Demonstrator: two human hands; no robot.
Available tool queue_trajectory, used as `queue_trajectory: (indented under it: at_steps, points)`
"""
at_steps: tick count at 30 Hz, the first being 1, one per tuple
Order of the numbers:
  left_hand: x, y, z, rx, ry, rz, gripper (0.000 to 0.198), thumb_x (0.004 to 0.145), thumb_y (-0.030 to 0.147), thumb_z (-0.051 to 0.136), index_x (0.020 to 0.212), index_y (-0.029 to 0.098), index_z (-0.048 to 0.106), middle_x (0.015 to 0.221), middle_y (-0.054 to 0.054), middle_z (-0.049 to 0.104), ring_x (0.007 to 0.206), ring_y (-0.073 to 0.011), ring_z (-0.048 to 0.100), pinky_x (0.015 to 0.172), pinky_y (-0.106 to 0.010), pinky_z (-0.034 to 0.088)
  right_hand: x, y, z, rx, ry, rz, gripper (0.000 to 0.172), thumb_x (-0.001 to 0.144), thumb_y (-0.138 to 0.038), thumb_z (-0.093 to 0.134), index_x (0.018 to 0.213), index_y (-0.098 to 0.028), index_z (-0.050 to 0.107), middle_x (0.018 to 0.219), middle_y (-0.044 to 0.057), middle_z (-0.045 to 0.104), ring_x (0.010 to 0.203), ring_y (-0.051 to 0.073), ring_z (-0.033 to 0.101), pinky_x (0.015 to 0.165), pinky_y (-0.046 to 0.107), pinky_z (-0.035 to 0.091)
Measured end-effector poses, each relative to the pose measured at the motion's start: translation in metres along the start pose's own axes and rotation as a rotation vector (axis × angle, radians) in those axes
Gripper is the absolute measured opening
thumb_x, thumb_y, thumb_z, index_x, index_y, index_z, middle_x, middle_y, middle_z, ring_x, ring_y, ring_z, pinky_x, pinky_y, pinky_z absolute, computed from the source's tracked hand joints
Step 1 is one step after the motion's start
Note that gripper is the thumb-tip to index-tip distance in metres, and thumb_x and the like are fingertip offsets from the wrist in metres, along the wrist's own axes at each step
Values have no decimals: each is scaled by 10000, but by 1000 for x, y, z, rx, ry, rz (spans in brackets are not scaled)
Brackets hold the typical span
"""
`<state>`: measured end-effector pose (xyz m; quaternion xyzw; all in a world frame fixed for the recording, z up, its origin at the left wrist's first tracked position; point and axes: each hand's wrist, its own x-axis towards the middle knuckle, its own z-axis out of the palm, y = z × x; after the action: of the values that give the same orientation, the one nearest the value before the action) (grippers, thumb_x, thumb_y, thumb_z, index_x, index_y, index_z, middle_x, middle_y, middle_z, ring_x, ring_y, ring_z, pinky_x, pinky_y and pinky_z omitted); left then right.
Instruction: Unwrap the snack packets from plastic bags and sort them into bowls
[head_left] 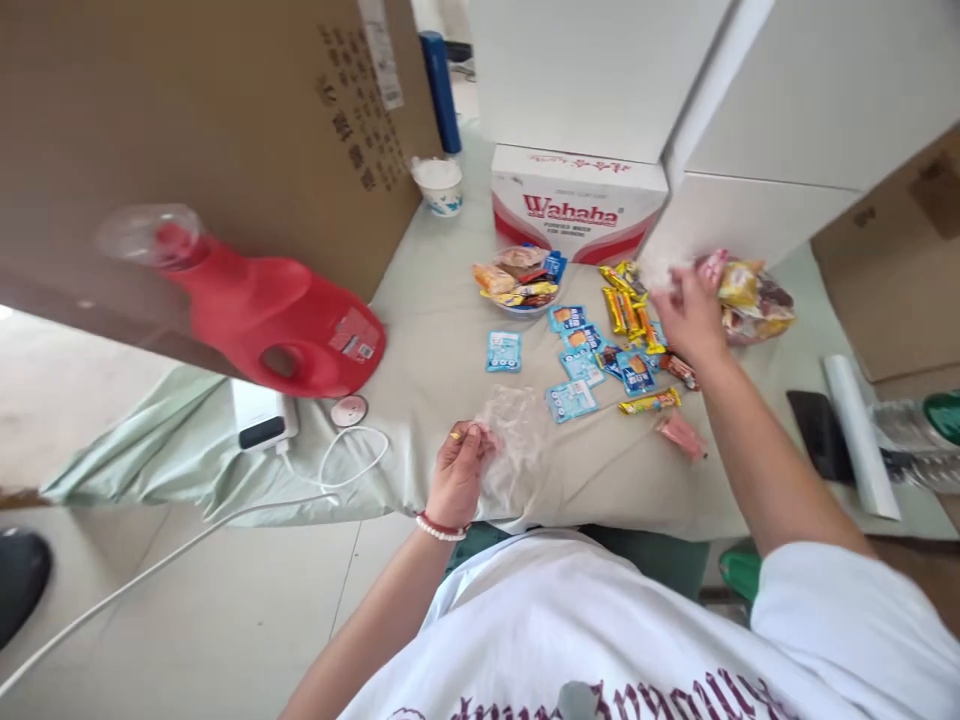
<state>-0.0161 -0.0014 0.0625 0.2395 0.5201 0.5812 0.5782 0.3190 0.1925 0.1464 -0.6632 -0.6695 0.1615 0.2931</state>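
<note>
My left hand [459, 470] pinches the edge of a clear plastic bag [517, 440], which lies crumpled at the front of the cloth. My right hand [694, 315] reaches to the far right with its fingers curled; whitish, see-through plastic [666, 265] and something pink show at the fingertips, too blurred to make out. Just right of that hand is a bag of mixed snacks [761, 305]. Yellow-wrapped bars [626, 310] and blue snack packets [576, 345] lie loose between my hands. One blue packet [503, 352] sits apart. Behind it stands a bowl of wrapped snacks [521, 280].
A Wahaha carton [577, 205] stands at the back, near a paper cup [440, 187]. On the left are a red detergent bottle [285, 320], a white power bank [262, 415] and its cable. A pink packet [682, 437] and a white roll [861, 437] lie on the right.
</note>
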Motion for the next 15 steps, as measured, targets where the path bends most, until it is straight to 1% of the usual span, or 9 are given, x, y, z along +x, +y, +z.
queue_trajectory:
  at_steps: [1, 2, 4, 6, 8, 10, 11, 13, 15]
  points:
    - [0, 1, 3, -65, -14, -46, 440, 765, 586, 839, 845, 214, 619, 816, 24, 669, 777, -114, 663, 771, -244, 556, -25, -2, 16, 93, -103, 2, 532, 1022, -548, 503, 1285, -110, 653, 1190, 170, 699, 1156, 290, 629, 1072, 505, 467]
    - [1, 3, 6, -111, -32, -97, 453, 761, 579, 848, 866, 220, 591, 821, 27, 675, 752, -114, 678, 703, -227, 556, -54, -4, 31, 186, -216, 4, 565, 1019, -637, 451, 1182, -157, 701, 1094, 131, 736, 1051, 269, 683, 989, 472, 537]
    - [5, 5, 12, -164, -79, -205, 474, 764, 570, 849, 912, 237, 546, 875, 19, 707, 692, -119, 702, 523, -183, 489, -114, -5, 58, 681, -429, 218, 624, 931, -761, 537, 1183, -216, 708, 1176, 119, 749, 1110, 277, 700, 1019, 483, 547]
    - [10, 6, 20, -210, -142, -289, 470, 793, 565, 825, 939, 249, 509, 950, 6, 730, 606, -116, 695, 400, -170, 391, -165, -7, 77, 996, -502, 420, 669, 836, -803, 650, 1208, -250, 705, 1255, 112, 738, 1183, 269, 688, 1089, 475, 516]
    - [14, 6, 32, -253, -201, -311, 457, 818, 553, 805, 948, 250, 488, 998, -3, 738, 567, -107, 684, 377, -176, 379, -199, -16, 87, 1227, -540, 555, 759, 787, -866, 641, 1220, -245, 704, 1276, 130, 732, 1200, 272, 684, 1110, 478, 503]
    - [16, 4, 46, -276, -246, -289, 468, 819, 551, 806, 950, 248, 474, 1018, -4, 741, 582, -109, 694, 386, -178, 399, -216, -28, 89, 1410, -583, 605, 855, 747, -930, 600, 1223, -227, 701, 1263, 151, 729, 1178, 295, 690, 1071, 503, 527]
    - [15, 2, 53, -274, -262, -278, 482, 813, 560, 808, 951, 250, 465, 1022, 0, 741, 589, -114, 700, 376, -177, 390, -218, -33, 88, 1474, -581, 605, 852, 729, -920, 633, 1222, -228, 698, 1251, 147, 730, 1161, 300, 693, 1038, 504, 547]
    - [13, 0, 63, -232, -281, -275, 511, 804, 594, 801, 953, 257, 446, 1026, 7, 738, 575, -120, 699, 336, -174, 343, -215, -39, 82, 1523, -470, 590, 708, 690, -757, 818, 1175, -256, 695, 1195, 95, 741, 1105, 269, 701, 970, 450, 581]
    - [9, -3, 66, -154, -266, -281, 541, 793, 637, 787, 968, 265, 435, 1046, 8, 735, 558, -126, 700, 314, -176, 321, -205, -37, 73, 1485, -284, 588, 532, 650, -503, 944, 1054, -280, 680, 1079, 24, 744, 1024, 214, 705, 902, 365, 592]
